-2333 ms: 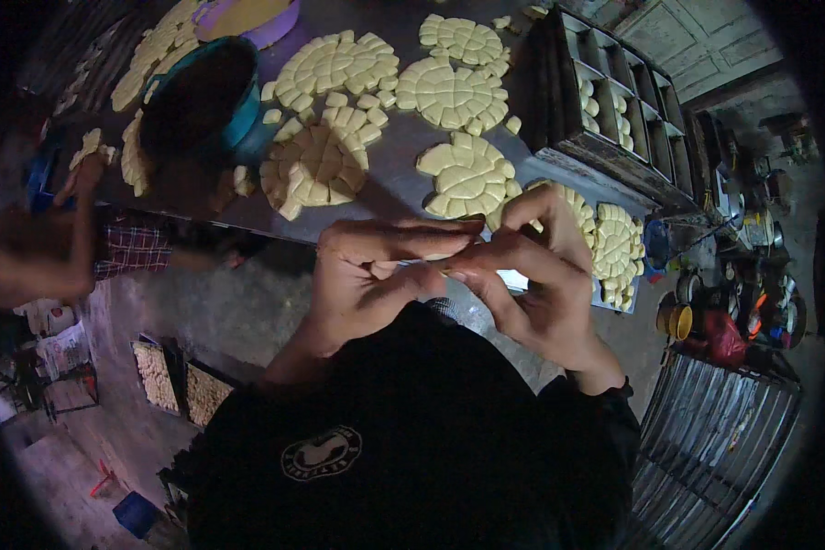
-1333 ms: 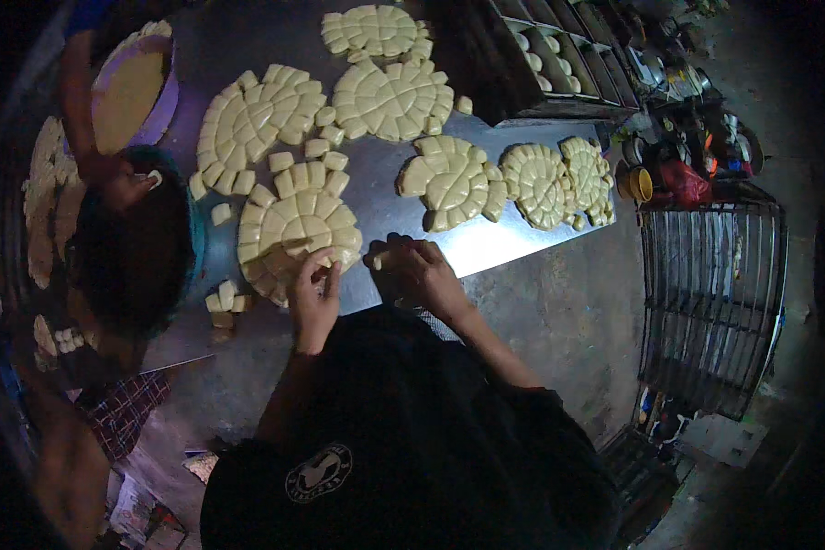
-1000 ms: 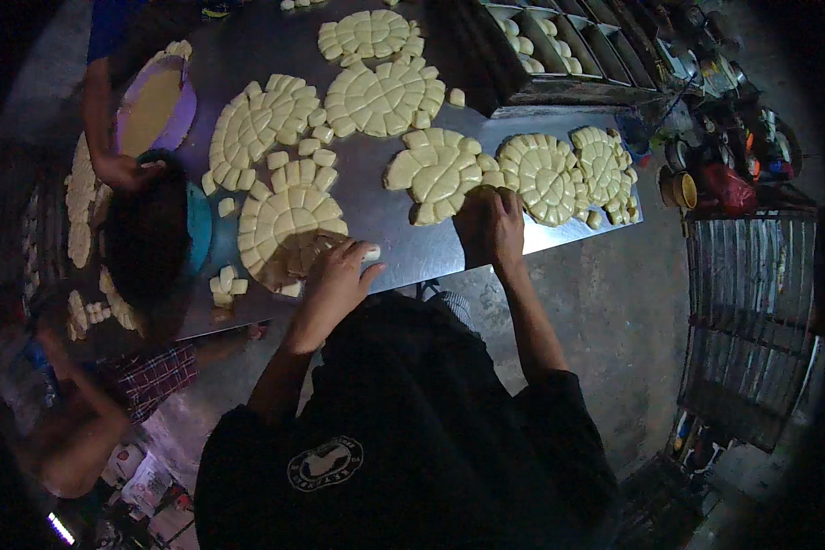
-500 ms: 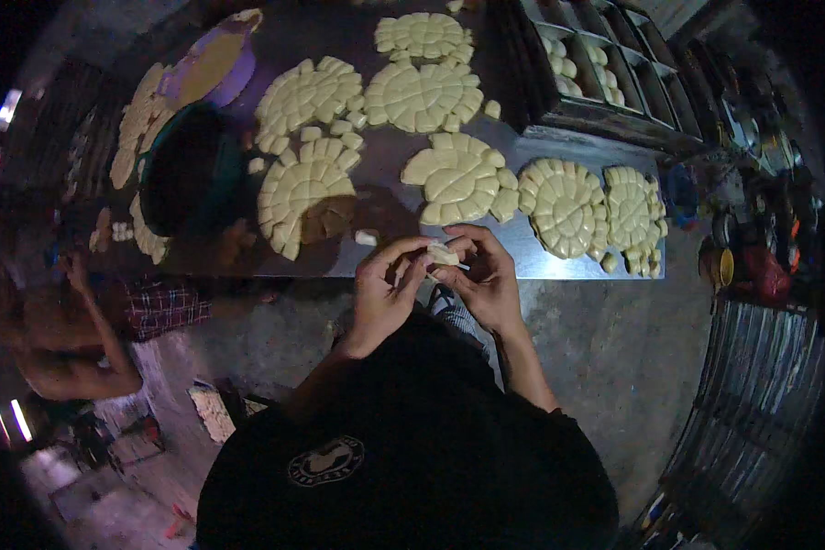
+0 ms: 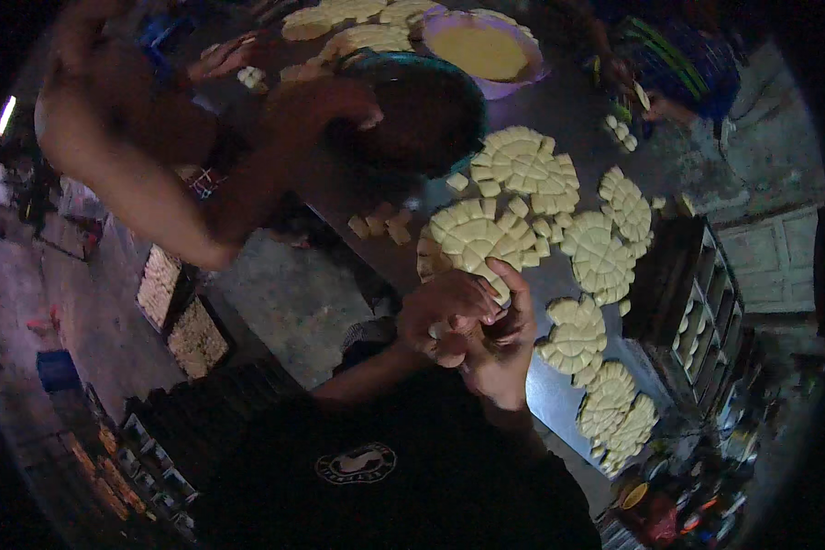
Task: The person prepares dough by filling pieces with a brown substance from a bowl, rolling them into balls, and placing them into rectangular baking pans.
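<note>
My left hand (image 5: 442, 312) and my right hand (image 5: 506, 344) meet in front of my chest, over the near edge of the table. Their fingers are curled together around a small piece of dough (image 5: 438, 331). Only a pale bit of it shows; the fingers cover the rest. Just beyond my hands lies a round slab of dough (image 5: 475, 234), scored into wedges. Small cut dough pieces (image 5: 543, 229) sit at its right side. Another scored slab (image 5: 573, 332) rests to the right of my right hand.
A co-worker's arm (image 5: 137, 197) reaches over a dark teal-rimmed basin (image 5: 475, 110). Behind it stands a purple bowl (image 5: 533, 73) with yellowish contents. Another person's hand (image 5: 665, 112) is at the far right. A compartmented wooden box (image 5: 706, 302) borders the table; filled trays (image 5: 197, 339) lie lower left.
My view has swung left, so the basin, the purple bowl and the co-worker's arm now stand nearer the middle. My hands have closed further over the dough piece, which was more visible before.
</note>
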### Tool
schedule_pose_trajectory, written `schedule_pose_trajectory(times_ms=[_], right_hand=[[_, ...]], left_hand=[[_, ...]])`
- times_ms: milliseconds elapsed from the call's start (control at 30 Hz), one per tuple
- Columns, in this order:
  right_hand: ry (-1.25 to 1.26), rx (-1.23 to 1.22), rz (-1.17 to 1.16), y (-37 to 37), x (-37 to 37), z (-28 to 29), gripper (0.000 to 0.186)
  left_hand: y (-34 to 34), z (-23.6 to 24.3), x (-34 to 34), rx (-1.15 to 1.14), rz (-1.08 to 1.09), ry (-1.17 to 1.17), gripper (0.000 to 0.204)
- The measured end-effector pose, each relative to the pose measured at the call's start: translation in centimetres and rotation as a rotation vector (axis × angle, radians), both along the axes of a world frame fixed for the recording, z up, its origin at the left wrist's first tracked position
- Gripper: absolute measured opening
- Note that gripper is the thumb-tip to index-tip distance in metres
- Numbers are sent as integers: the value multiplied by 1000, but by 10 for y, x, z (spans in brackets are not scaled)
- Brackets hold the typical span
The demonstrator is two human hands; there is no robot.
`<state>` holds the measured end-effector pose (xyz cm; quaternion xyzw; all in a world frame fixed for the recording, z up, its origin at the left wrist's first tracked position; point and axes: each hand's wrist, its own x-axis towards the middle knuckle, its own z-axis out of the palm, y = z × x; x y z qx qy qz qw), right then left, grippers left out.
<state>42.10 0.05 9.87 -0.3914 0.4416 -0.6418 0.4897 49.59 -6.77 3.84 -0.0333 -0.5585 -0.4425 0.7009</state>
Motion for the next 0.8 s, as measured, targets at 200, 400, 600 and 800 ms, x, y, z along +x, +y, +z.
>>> schedule_pose_trajectory(times_ms=[200,400,600,800], right_hand=[[-303,320,268,-87,37,-12,64],[1023,-5,443,-220,37,-13,29],[1580,-31,880,-287,31,-56,24],[967,319,447,-261,30,-29,22]], left_hand=[[-25,-35,44,776,96,100,47],[-65,-82,100,1033,115,-75,45],[-87,-73,145,972,159,-946,28],[-79,-65,130,1101,55,-332,32]])
